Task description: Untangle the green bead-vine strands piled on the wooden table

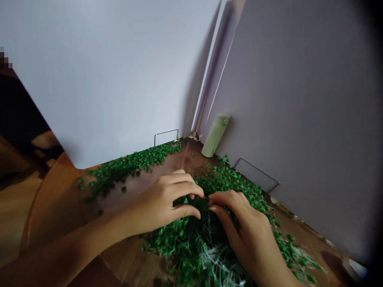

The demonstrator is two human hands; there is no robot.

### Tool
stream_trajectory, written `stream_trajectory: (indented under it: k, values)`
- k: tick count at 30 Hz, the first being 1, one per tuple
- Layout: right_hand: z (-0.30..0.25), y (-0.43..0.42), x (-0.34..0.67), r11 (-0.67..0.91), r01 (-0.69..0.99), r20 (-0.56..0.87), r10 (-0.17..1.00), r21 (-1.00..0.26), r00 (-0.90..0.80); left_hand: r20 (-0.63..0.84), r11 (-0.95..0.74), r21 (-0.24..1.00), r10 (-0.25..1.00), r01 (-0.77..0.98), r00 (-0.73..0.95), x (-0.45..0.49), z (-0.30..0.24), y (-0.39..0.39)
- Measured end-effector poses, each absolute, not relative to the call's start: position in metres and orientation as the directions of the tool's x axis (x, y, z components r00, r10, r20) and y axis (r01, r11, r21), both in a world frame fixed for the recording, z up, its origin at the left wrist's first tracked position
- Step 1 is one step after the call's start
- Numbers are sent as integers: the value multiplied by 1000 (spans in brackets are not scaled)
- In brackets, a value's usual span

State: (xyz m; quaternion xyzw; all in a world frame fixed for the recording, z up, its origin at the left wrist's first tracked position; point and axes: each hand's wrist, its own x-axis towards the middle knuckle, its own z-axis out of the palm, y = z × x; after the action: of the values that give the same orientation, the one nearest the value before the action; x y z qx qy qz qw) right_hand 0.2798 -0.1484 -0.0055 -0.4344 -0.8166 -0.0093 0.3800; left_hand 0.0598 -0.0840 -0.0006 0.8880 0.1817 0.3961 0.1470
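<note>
Green foliage (pixel 179 243), beneath parted left fingers (pixel 187 189), beneath right fingers (pixel 229 197)

Probably a small craft workspace: white partition panels (pixel 119 79) screen a wooden table (pixel 55 199) strewn with green artificial foliage (pixel 137 160).

Couldn't make out what the right hand (pixel 248 219) had at its fingertips, just too small and dark in there. The left hand (pixel 173 195) hid part of the foliage pile (pixel 185 243), and the bottom edge chopped more of it off. The green bottle (pixel 214 137) came out soft, so the tiny mark near its base wasn't readable. Another person (pixel 18 107) was mostly hidden behind the white panel (pixel 113 79), whose top ran out of frame.
</note>
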Motion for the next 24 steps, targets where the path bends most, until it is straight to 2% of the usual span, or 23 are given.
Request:
stream_trajectory:
  k: [4, 10, 15, 19, 24]
  values:
    - [-6, -156, 275, 604, 643, 598, 754, -470, -271, 750, -929, 268, 367, 255, 550, 67, -3, -97]
    - [-9, -163, 271, 589, 507, 560, 796, -629, -230, 788, -958, 226, 287, 178, 544, 69, -6, -104]
    - [-11, -163, 271, 582, 534, 555, 798, -613, -234, 810, -955, 251, 296, 157, 506, 69, -4, -105]
    - [-12, -166, 267, 630, 533, 533, 772, -565, -347, 831, -946, 252, 320, 205, 454, 68, 1, -113]
    - [-5, -170, 260, 619, 445, 501, 785, -647, -363, 844, -934, 187, 311, 304, 438, 64, 3, -122]
